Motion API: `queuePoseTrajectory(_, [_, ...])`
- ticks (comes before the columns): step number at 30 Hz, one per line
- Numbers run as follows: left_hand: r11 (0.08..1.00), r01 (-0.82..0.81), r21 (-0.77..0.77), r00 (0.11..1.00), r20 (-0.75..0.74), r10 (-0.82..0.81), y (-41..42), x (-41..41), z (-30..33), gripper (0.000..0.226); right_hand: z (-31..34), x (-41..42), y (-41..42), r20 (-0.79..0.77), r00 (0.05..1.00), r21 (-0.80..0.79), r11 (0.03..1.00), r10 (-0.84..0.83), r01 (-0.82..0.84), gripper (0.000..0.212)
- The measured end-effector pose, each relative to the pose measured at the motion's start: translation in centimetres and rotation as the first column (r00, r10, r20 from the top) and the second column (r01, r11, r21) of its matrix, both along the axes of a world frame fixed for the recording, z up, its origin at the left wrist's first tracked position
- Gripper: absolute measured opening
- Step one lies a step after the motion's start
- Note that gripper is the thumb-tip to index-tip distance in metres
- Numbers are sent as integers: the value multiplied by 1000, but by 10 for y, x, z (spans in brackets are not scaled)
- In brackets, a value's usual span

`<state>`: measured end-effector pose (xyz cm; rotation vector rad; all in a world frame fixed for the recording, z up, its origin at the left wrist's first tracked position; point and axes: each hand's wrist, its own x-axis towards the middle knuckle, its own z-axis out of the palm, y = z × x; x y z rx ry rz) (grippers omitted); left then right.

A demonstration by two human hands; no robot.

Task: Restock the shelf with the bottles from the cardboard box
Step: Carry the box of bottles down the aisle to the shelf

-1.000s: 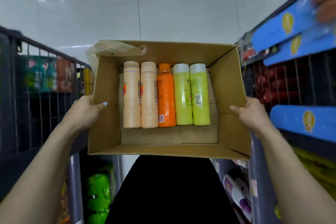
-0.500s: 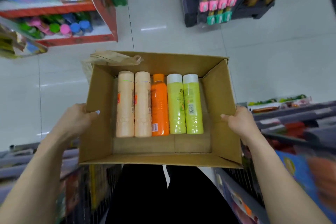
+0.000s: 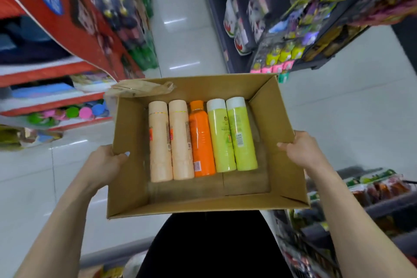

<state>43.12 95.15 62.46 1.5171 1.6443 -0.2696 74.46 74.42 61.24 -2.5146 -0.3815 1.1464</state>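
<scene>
I carry an open cardboard box (image 3: 281, 142) in front of my body. My left hand (image 3: 102, 163) grips its left wall, thumb over the rim. My right hand (image 3: 301, 150) grips the right wall the same way. Several bottles lie side by side on the box floor: two peach bottles (image 3: 160, 142) (image 3: 180, 140) at the left, one orange bottle (image 3: 200, 140) in the middle, two yellow-green bottles with white caps (image 3: 221, 137) (image 3: 240, 135) at the right. A torn flap (image 3: 141, 88) hangs over the far left corner.
A red shelf unit (image 3: 74, 29) with coloured goods stands at the left. Dark shelves (image 3: 282, 36) packed with hanging packets rise at the far right. A low rack with packets (image 3: 374, 189) sits close on my right. A white tiled aisle (image 3: 185, 36) runs ahead between them.
The view has tilted up and forward as I walk: the wire racks beside me dropped out of sight and the aisle with red and dark shelves came into view. Both hands keep holding the box.
</scene>
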Motion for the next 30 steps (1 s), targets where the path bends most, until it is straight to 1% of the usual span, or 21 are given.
queuePoseTrajectory(4, [1000, -26, 2, 1000, -15, 26, 75, 40, -4, 25, -4, 48, 86, -16, 1000, -6, 1000, 26, -27, 9])
queuePoseTrajectory(6, [998, -57, -13, 998, -17, 57, 109, 59, -4, 20, -4, 77, 131, -9, 998, -13, 998, 61, -61, 17])
queuePoseTrajectory(9, [994, -106, -21, 994, 4, 106, 159, 87, 2, 19, 2, 115, 195, 22, 994, -23, 994, 108, -108, 26])
queuePoseTrajectory(13, [991, -130, -20, 991, 39, 131, 223, 121, 17, 16, 17, 151, 266, 27, 993, 42, 992, 114, -115, 26])
queuePoseTrajectory(16, [994, -108, 0, 994, 16, 108, 274, 142, 20, 18, 19, 174, 315, 39, 994, 55, 993, 105, -107, 19])
queuePoseTrajectory(18, [994, -107, -7, 994, 25, 107, 308, 156, 18, 17, 20, 187, 348, 46, 992, 41, 992, 114, -116, 4])
queuePoseTrajectory(20, [995, -96, -18, 994, 48, 97, 342, 172, 15, 14, 20, 200, 382, 47, 992, 23, 993, 114, -115, 15])
queuePoseTrajectory(22, [996, -81, -31, 995, 47, 83, 378, 188, 10, 11, 20, 212, 414, 35, 990, 18, 991, 133, -134, 5])
queuePoseTrajectory(24, [996, -79, -35, 996, 41, 80, 417, 201, 2, 11, 17, 223, 448, 25, 990, 5, 990, 141, -141, 26])
queuePoseTrajectory(25, [996, -76, -37, 996, 34, 78, 438, 208, -4, 13, 17, 229, 466, 25, 990, -13, 990, 142, -142, 30])
queuePoseTrajectory(27, [996, -65, -61, 998, 21, 66, 477, 220, -12, 22, 17, 239, 497, 2, 991, -36, 991, 132, -132, 20])
queuePoseTrajectory(28, [997, -45, -63, 999, 19, 46, 495, 229, -11, 22, 17, 245, 513, 3, 992, -42, 992, 123, -123, 14])
queuePoseTrajectory(29, [998, -15, -55, 1000, 23, 17, 512, 237, -10, 18, 18, 251, 529, 8, 993, -48, 992, 118, -117, 13])
queuePoseTrajectory(30, [999, 3, -46, 1000, 20, -2, 529, 245, -7, 17, 17, 259, 543, 13, 994, -53, 993, 107, -106, 16])
